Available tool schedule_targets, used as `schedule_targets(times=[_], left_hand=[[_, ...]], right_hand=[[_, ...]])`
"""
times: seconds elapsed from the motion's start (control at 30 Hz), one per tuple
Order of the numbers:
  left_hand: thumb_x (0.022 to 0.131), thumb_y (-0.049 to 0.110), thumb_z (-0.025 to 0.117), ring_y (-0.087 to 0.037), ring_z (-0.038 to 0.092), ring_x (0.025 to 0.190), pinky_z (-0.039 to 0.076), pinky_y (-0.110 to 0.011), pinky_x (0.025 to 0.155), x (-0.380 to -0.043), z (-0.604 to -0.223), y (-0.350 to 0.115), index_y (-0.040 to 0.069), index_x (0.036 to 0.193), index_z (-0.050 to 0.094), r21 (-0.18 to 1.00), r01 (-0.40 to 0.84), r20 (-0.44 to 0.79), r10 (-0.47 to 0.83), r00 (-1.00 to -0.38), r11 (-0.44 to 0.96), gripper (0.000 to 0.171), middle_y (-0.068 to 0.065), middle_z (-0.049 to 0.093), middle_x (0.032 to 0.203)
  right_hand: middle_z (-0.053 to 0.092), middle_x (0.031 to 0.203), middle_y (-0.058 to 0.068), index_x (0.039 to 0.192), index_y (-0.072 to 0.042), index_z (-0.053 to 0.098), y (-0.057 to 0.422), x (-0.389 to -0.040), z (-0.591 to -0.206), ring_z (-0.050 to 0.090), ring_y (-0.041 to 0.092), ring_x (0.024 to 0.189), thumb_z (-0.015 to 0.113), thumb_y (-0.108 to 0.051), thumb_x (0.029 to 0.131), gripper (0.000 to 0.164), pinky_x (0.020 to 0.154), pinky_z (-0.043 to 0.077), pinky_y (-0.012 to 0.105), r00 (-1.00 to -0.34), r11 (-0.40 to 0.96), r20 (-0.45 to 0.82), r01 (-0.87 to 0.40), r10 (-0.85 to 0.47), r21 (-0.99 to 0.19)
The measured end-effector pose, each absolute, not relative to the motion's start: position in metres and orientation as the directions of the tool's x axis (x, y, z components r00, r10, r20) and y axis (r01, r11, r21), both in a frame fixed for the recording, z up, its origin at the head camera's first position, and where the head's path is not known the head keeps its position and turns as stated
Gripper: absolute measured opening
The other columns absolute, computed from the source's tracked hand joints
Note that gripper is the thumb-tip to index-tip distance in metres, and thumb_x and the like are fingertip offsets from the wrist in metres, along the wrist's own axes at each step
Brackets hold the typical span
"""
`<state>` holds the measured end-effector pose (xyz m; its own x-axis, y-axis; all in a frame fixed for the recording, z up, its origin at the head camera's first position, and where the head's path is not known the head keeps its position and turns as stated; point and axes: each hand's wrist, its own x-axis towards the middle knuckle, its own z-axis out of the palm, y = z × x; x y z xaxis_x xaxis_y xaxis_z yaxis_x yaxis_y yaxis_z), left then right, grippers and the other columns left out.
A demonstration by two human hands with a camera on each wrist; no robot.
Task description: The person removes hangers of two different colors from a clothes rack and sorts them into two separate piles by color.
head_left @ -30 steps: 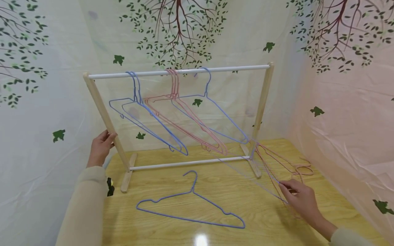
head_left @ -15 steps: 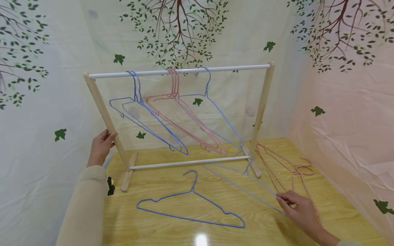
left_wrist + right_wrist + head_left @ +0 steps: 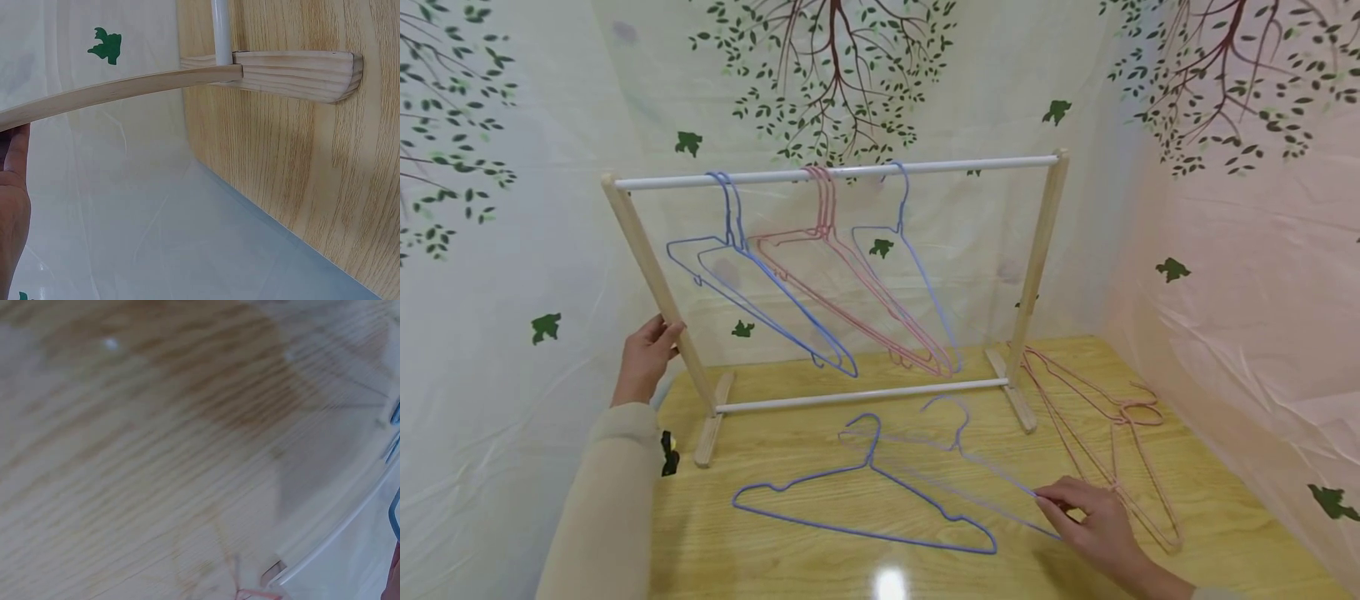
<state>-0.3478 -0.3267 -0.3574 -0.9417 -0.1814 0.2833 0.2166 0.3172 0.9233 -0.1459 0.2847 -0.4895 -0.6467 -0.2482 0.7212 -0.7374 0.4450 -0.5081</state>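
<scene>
My left hand grips the left wooden post of a small clothes rack, thumb in front. The left wrist view shows that post with part of the hand under it. Between thumb and fingers, my right hand pinches one end of a light blue wire hanger, its hook toward the rack. The held hanger overlaps a darker blue hanger that lies on the table in front of the rack. Only a bit of the right hand shows in the blurred right wrist view.
From the white top rail hang two blue hangers at left, several pink hangers mid-rail and one blue hanger to their right. Pink hangers lie on the table's right. A small black object is near the left sleeve.
My right hand has moved left and nearer, bringing the light blue hanger off the pink ones to before the rack. The rightmost hanging blue hanger has turned on the rail. My left hand stays put.
</scene>
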Motion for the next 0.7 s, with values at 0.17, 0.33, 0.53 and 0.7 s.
schedule_targets(times=[0.17,0.33,0.53,0.7], left_hand=[[0.103,0.03,0.056,0.002,0.057,0.095,0.055,-0.014,0.083,-0.35,-0.36,-0.33,0.001,0.15,0.041,0.933,0.222,0.281,-0.187,-0.941,0.283,0.057,0.006,0.06,0.11],[0.103,0.029,0.055,0.002,0.058,0.096,0.055,-0.017,0.087,-0.352,-0.36,-0.33,0.001,0.15,0.041,0.933,0.208,0.27,-0.19,-0.944,0.294,0.056,-0.004,0.06,0.121],[0.104,0.031,0.053,0.001,0.057,0.098,0.054,-0.024,0.094,-0.351,-0.359,-0.329,0.003,0.151,0.041,0.921,0.195,0.268,-0.187,-0.945,0.336,0.056,0.002,0.06,0.117],[0.104,0.03,0.052,0.002,0.056,0.097,0.054,-0.021,0.092,-0.351,-0.36,-0.33,0.001,0.15,0.041,0.918,0.206,0.279,-0.183,-0.943,0.338,0.055,0.011,0.058,0.109]], right_hand=[[0.067,0.081,-0.005,0.096,-0.009,0.076,0.266,-0.149,-0.493,0.063,0.011,0.063,0.072,0.024,0.074,0.04,0.057,0.055,0.016,-0.632,0.372,0.722,-0.766,-0.283,-0.524],[0.067,0.082,-0.002,0.098,-0.006,0.075,0.248,-0.152,-0.497,0.063,0.011,0.064,0.071,0.025,0.073,0.04,0.056,0.056,0.017,-0.611,0.314,0.727,-0.789,-0.313,-0.528],[0.067,0.081,0.001,0.096,-0.004,0.075,0.228,-0.153,-0.5,0.063,0.011,0.063,0.071,0.025,0.074,0.037,0.054,0.056,0.017,-0.62,0.272,0.711,-0.784,-0.332,-0.558],[0.065,0.078,0.002,0.092,-0.001,0.074,0.21,-0.153,-0.503,0.062,0.011,0.062,0.07,0.027,0.072,0.035,0.051,0.056,0.019,-0.604,0.217,0.715,-0.796,-0.353,-0.565]])
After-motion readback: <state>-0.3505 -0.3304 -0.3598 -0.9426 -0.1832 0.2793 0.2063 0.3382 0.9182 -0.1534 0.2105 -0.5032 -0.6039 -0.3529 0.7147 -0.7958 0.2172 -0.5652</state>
